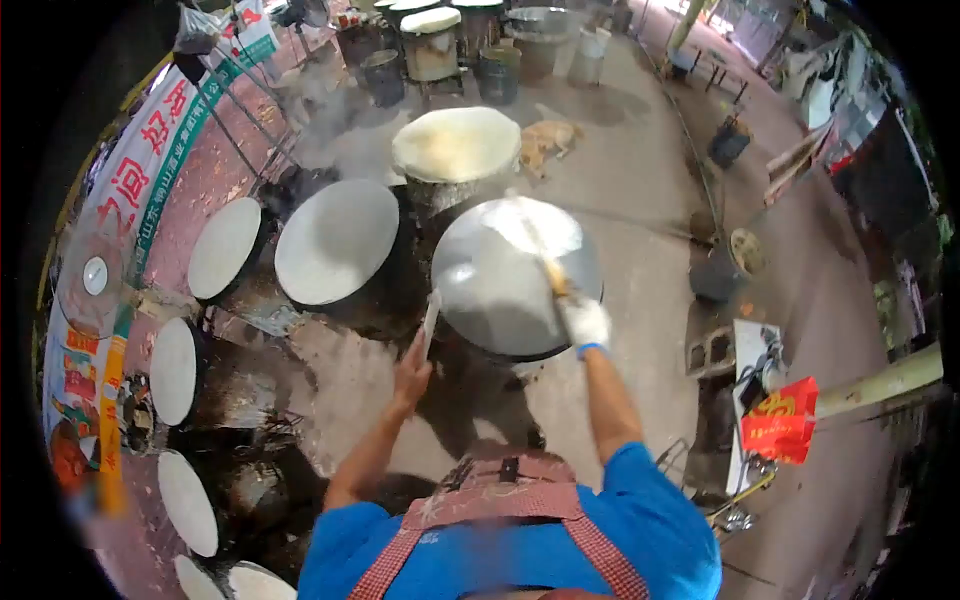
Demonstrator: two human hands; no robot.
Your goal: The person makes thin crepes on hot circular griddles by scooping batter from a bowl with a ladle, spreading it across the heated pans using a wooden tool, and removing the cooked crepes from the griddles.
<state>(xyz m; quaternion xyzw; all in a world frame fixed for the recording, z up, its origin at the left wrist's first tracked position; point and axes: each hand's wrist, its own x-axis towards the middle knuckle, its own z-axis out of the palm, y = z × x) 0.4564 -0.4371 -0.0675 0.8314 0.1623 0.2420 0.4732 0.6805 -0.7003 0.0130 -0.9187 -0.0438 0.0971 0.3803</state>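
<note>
A large round griddle (490, 300) stands in front of me, with a white patch of batter (545, 228) over its far part. My right hand (587, 322), in a white glove with a blue cuff, is closed round a long wooden-handled tool (553, 272). Its pale far end is blurred and reaches across the batter. At the griddle's left edge, my bare left hand (412, 378) grips a flat, pale scraper-like strip (432, 322) pointing upward. Beyond the griddle is another round plate (456, 145) covered with a pale, yellowish layer.
More round griddles (338, 242) on dark stands curve along my left. A dog (548, 143) lies on the ground ahead. Buckets and drums (432, 55) stand at the back. On the right are a bucket (716, 275), a white board (745, 345) and a red bag (782, 420).
</note>
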